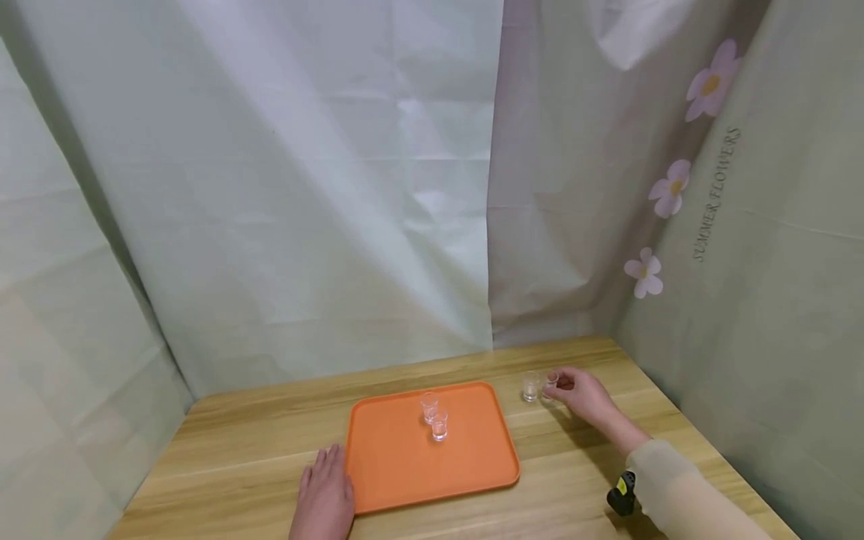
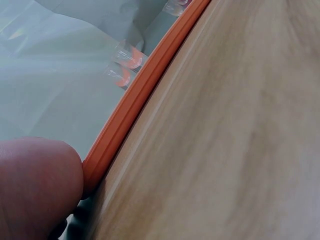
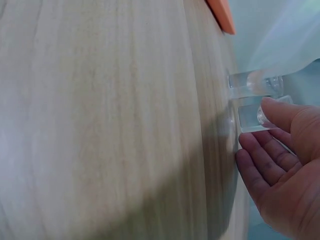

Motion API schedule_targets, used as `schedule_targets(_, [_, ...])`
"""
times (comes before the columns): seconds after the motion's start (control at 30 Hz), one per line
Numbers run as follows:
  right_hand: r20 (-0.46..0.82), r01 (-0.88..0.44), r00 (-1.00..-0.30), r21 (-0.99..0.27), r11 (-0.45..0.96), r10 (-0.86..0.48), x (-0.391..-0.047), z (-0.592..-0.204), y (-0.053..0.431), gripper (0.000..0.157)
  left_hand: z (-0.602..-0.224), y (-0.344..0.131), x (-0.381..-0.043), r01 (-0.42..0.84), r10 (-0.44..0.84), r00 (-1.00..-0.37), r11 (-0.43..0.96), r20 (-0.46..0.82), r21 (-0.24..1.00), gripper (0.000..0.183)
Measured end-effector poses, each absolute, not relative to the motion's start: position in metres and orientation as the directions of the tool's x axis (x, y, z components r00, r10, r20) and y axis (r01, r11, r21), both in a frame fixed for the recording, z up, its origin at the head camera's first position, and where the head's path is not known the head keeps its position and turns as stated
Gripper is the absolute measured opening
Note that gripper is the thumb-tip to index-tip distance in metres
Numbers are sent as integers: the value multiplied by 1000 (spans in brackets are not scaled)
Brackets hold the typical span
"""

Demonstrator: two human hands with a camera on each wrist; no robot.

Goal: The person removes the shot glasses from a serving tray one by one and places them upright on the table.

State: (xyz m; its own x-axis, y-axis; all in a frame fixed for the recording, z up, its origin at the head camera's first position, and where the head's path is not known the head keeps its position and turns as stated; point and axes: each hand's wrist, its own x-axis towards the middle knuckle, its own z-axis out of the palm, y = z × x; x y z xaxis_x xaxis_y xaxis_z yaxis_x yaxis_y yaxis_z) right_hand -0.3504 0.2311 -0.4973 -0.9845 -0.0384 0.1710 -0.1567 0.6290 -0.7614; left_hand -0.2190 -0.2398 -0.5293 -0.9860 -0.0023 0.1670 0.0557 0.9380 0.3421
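My right hand (image 1: 586, 397) is at the right rear of the table, thumb and fingers pinching a small clear shot glass (image 3: 248, 119). Close beside that glass stands a second shot glass (image 1: 530, 388), upright on the wood. On the orange tray (image 1: 405, 474), two more clear shot glasses, a rear one (image 1: 429, 408) and a front one (image 1: 440, 427), stand near each other toward the back. At the tray's left side lies my left hand (image 1: 324, 493), its fingers extended along the table. Its thumb (image 2: 42, 185) touches the tray's edge in the left wrist view.
The wooden table (image 1: 223, 465) reaches back to a pale hanging curtain (image 1: 304, 225). Another curtain with printed flowers (image 1: 776, 322) closes off the right side. A black device (image 1: 621, 493) is strapped at my right wrist.
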Motion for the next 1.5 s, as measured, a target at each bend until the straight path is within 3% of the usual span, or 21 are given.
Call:
schedule_targets(0.47, [169,-156,-985,-774,614,-36,-353,-501,230,34,-531,-240,-219,92,9,-973,931,229,353,48])
schedule_targets(0.93, [192,-193,-979,-783,591,-66,-353,-501,231,35,-532,-242,-220,94,17,-977,928,211,361,49])
schedule_targets(1.23, [241,-237,-968,-787,569,-70,-340,-499,233,63,-531,-241,-219,101,20,-974,929,224,356,49])
schedule_targets(1.5, [269,-257,-960,-733,629,-79,-323,-483,230,79,-530,-241,-219,78,11,-984,926,180,370,50])
